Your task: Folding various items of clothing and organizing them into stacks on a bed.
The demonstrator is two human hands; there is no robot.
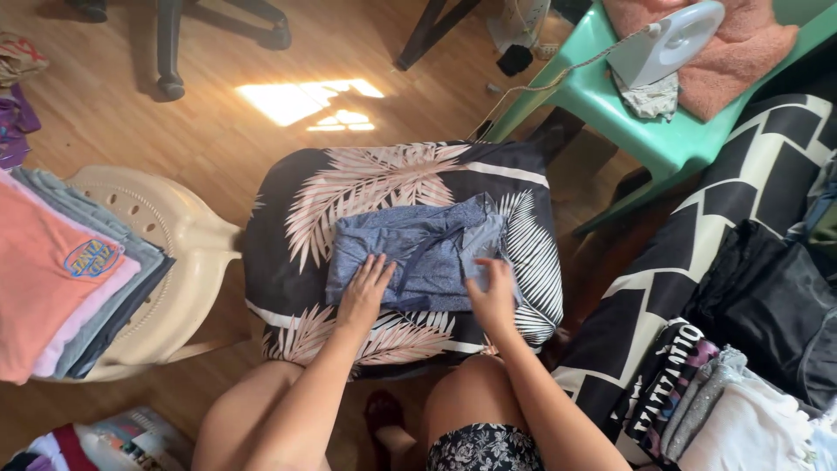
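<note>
Your left hand [364, 292] lies flat, fingers spread, pressing the lower left part of the blue-grey garment [418, 253]. Your right hand [493, 292] pinches the garment's lower right edge between curled fingers. The garment sits in the middle of a dark cover printed with pale leaves [296, 187], which is spread over a padded surface in front of your knees.

By my judgement the folding is well along: the piece is already a compact rectangle, with the right end not yet squared off. Its long axis runs left to right across the view, with a drawstring lying across the middle.

Further out, a stack of folded clothes [61, 279] rests on a cream plastic chair [187, 240] to your left. An iron [667, 39] stands on a green stool [610, 96] to the upper right.
</note>
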